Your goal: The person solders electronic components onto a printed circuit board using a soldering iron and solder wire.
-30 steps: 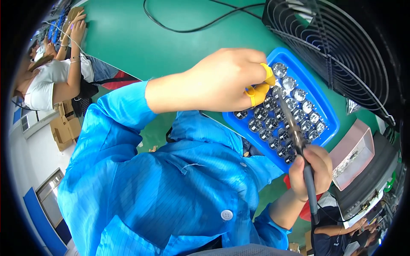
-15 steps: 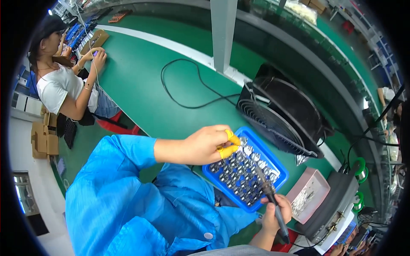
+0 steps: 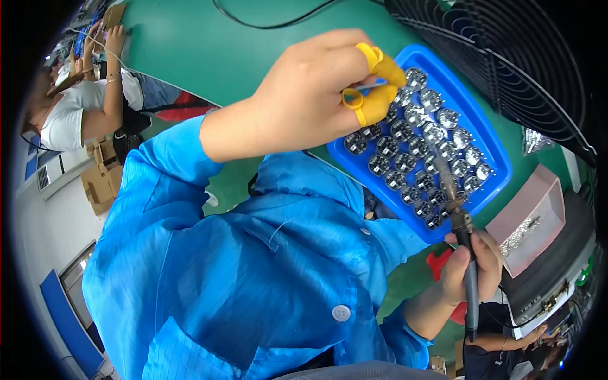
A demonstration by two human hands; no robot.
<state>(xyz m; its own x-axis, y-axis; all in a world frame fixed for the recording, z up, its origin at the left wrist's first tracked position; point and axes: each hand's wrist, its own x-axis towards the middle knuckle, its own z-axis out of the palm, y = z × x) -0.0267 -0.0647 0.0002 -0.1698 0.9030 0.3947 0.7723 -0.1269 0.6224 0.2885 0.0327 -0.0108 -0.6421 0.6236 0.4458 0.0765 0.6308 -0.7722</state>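
My right hand point(image 3: 472, 269) grips the dark handle of a soldering iron point(image 3: 460, 221). Its blurred tip points up over a blue tray point(image 3: 497, 180). Rows of small round silver parts with thin pins point(image 3: 402, 130) stand in that tray. My left hand point(image 3: 316, 88), with yellow finger cots point(image 3: 380, 104) on thumb and finger, is closed in a pinch above the tray's upper left corner. A thin strand of what looks like solder wire point(image 3: 372, 85) shows between those fingers. The fingertips hide some of the parts beneath them.
A black fan point(image 3: 506, 57) stands beyond the tray. At the right are a pink box point(image 3: 532, 228) holding small silver pieces and a dark case point(image 3: 563, 253). A black cable point(image 3: 278, 25) lies on the green table point(image 3: 190, 50). Another person point(image 3: 95, 101) sits at the left.
My view has moved closer and tilted down, so the tray and both hands appear larger and the tray higher in the picture. Both hands keep their grips over the tray.
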